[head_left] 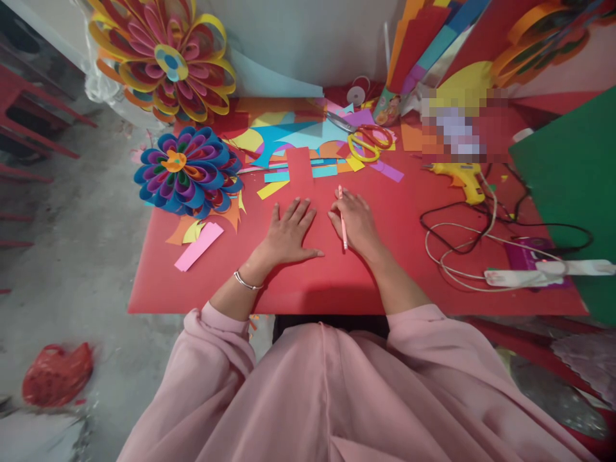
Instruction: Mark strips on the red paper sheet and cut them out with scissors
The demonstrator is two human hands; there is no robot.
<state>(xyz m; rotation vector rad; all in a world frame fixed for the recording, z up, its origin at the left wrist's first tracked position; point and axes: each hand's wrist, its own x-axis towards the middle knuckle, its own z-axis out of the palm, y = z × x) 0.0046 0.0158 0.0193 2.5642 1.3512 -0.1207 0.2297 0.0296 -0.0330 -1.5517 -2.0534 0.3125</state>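
Grasps a slim, straight, pale pink pencil (343, 221) in the right hand (359, 219), tilted slightly above the middle of the red table (168, 289). Rests the left hand (290, 234) flat and released, with fingers spread, just nearer than a plain red strip (300, 165).

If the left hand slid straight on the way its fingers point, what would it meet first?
The left hand would probably meet the red paper strip first; its near end blends into the red tabletop, so the gap is unclear.

Metal bracelet (246, 283) (smooth, glossy)
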